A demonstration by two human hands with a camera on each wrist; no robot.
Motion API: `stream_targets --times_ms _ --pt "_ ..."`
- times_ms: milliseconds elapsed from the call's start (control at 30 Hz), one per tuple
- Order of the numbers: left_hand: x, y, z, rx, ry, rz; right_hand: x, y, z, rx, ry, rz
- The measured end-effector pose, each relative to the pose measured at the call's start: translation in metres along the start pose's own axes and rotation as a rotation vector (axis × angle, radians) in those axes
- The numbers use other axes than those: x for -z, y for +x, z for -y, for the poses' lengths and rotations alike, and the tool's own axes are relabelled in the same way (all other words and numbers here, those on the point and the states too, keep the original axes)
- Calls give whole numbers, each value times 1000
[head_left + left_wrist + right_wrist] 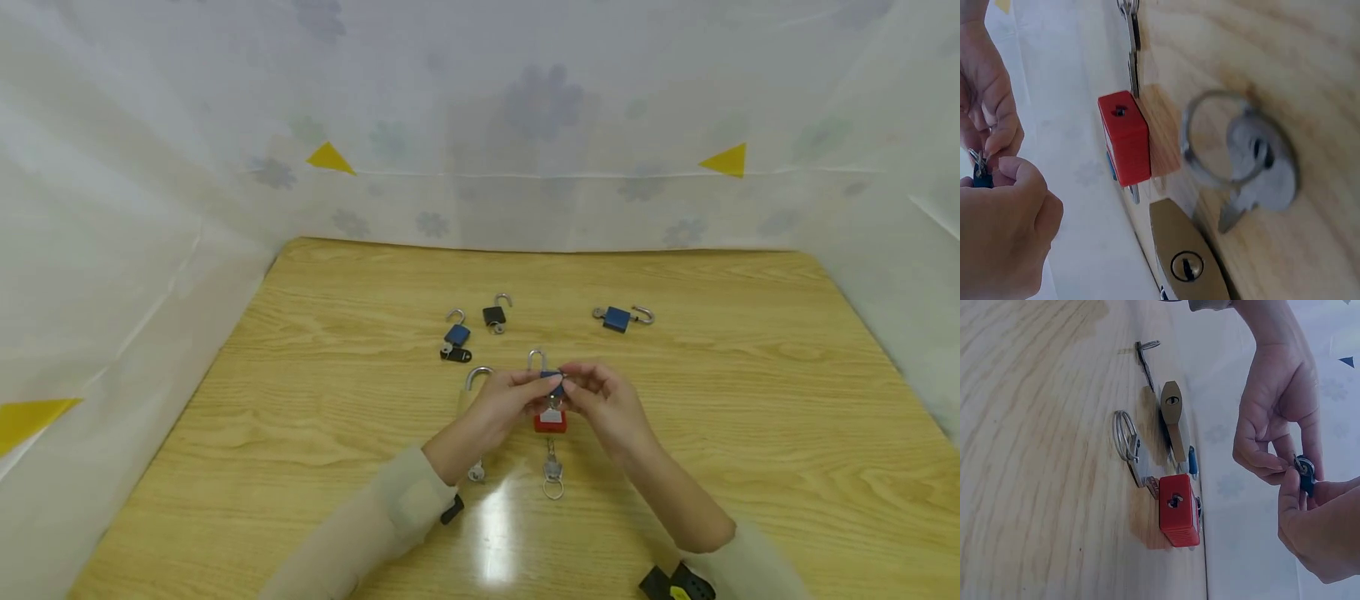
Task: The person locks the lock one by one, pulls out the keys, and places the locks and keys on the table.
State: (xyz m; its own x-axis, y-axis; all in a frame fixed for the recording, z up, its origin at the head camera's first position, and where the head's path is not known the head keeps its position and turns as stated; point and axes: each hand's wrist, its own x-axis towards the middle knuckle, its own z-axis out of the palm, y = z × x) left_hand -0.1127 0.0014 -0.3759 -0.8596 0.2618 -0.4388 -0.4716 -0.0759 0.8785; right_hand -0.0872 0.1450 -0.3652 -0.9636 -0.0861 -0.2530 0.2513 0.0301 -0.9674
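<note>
The held lock (552,382) is showing dark blue. The left lock (457,335) and the right lock (617,319) are both displaying blue and silver, and the black lock (493,316) is pairing its black with silver. The red lock (551,426) is wearing a pale patch (551,415); the brass lock (1186,247) is gleaming dull gold, and the keys (1272,181) are glinting silvery grey. The counter (337,417) is displaying honey yellow with wavy brown grain. The sheet (517,208) is showing white, patterned with faint grey-violet flowers (543,102) and some pale green ones; yellow triangles (726,161) are standing out on it. The sleeves (405,492) are looking cream.
</note>
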Motion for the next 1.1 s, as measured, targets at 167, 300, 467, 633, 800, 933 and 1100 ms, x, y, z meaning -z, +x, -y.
stream_targets --times_ms 167,300,467,633,800,933,1100 --pt "0 -5 2 2 -19 7 -2 -5 -2 4 24 -22" --pt "1 -8 5 10 -13 8 -2 -6 -6 17 39 -17" --pt "3 -8 9 -3 -4 7 0 -7 -9 29 20 -1" --pt "3 -8 12 -10 -5 14 3 -5 -2 71 -95 -55" --pt "2 -8 13 -22 -18 29 1 0 10 156 -235 -109" --pt "1 -9 15 -45 -26 48 -9 5 22 249 -441 -68" --pt "0 -10 16 -82 -11 76 -21 10 30 281 -618 -33"
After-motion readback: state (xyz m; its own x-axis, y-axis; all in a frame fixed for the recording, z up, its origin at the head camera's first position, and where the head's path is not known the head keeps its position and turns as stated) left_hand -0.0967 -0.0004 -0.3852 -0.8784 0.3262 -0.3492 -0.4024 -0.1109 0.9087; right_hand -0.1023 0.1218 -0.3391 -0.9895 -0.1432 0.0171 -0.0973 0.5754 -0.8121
